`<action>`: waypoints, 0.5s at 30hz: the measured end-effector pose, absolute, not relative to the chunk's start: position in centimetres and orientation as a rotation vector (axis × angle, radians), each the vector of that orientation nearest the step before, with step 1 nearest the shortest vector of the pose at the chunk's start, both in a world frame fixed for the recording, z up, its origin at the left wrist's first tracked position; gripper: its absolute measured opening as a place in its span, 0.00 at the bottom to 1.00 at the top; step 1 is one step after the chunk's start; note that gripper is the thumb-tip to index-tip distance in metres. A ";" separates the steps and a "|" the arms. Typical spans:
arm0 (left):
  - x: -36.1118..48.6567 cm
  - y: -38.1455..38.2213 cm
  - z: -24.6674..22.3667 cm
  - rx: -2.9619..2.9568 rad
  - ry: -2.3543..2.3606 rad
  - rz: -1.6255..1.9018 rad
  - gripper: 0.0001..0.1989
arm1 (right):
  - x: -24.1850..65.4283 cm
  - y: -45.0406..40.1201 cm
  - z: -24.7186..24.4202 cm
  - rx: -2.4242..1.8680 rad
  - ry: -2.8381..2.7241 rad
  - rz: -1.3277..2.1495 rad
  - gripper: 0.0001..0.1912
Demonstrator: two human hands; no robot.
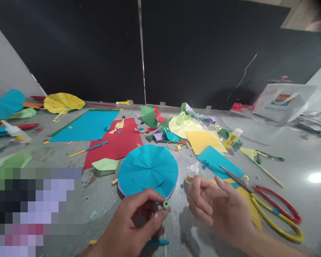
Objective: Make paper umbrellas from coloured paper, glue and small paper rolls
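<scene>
My left hand (141,221) pinches a small rolled tube of light green paper (165,205) between thumb and fingertips, its round hollow end facing up. Just beyond lies a round, pleated blue paper disc (149,167) with a thin purple edge. To the right, my right hand (219,210) is palm up with loosely curled fingers and the thumb apart; I see nothing held in it. Beside its fingertips is a small beige roll (187,179), possibly tape; whether they touch is unclear. Scissors (250,189) with red and yellow handles lie right of that hand, blades over blue paper (220,162).
Red paper (117,141) and a large blue sheet (85,125) lie back left. A glue stick (233,138) stands at the right, near yellow paper (205,142). A glue bottle (16,132) and yellow paper umbrella (64,102) are far left. A white bag (283,101) stands back right.
</scene>
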State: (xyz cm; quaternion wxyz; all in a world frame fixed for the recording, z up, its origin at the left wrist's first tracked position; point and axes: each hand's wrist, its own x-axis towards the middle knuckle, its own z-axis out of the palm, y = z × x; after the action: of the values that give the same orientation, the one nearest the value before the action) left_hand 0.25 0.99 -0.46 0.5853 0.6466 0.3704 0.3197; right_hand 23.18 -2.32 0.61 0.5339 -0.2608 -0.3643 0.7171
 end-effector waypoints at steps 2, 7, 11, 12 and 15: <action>0.2 0.9 -0.5 1.507 0.826 0.740 0.14 | 22.9 -2.2 0.2 -0.683 -0.932 1.671 0.23; 0.2 0.8 -0.3 1.546 0.764 0.750 0.12 | 22.7 -2.6 -0.8 -0.783 -1.071 1.586 0.16; 0.3 1.0 0.1 1.654 0.745 0.790 0.07 | 22.5 -2.8 -1.2 -0.836 -1.163 1.554 0.14; 0.3 1.1 0.2 1.681 0.745 0.797 0.06 | 22.4 -2.9 -1.3 -0.869 -1.184 1.528 0.13; 0.2 1.1 0.2 1.707 0.760 0.787 0.04 | 22.0 -3.2 -1.4 -0.991 -1.300 1.388 0.10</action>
State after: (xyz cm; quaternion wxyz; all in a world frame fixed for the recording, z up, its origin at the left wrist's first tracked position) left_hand 0.24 1.15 0.21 0.5286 0.7147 0.3181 0.3296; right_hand 21.99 -3.22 -1.38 0.4779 -0.4059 -0.5325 0.5686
